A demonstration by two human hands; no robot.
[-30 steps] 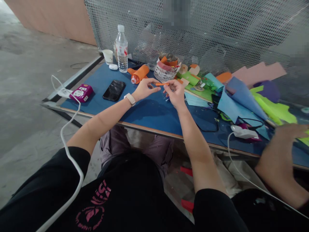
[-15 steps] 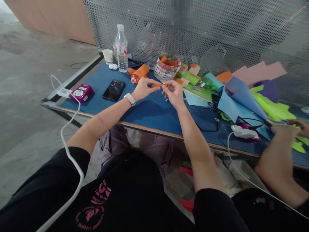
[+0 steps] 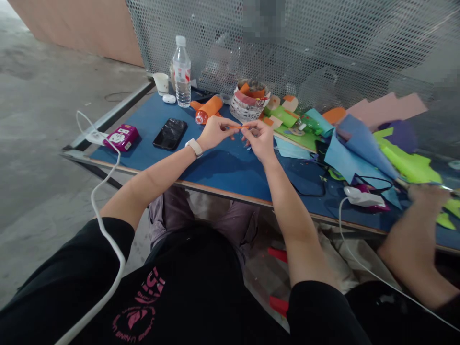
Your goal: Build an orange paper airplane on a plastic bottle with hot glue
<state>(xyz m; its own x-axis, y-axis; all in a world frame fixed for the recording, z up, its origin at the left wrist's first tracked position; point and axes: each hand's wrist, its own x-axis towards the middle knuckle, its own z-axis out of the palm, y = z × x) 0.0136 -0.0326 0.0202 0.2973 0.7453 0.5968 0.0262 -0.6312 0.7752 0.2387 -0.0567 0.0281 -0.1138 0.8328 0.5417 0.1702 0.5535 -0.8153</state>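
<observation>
Pinching small orange piece (image 3: 235, 127) | left hand (image 3: 214, 132) and right hand (image 3: 260, 139) both gripping it | blue surface (image 3: 226, 167) beneath | one black phone (image 3: 170, 133), flat, off left

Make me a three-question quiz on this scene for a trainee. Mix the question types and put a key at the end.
1. True or false: the clear bottle stands upright beside the white cup.

2. Which wrist of the camera wearer bears the pale band?
A) left
B) right
C) both

3. Fill in the missing colour: the left hand and right hand together pinch a thin ____ strip.

Key:
1. True
2. A
3. orange
</observation>
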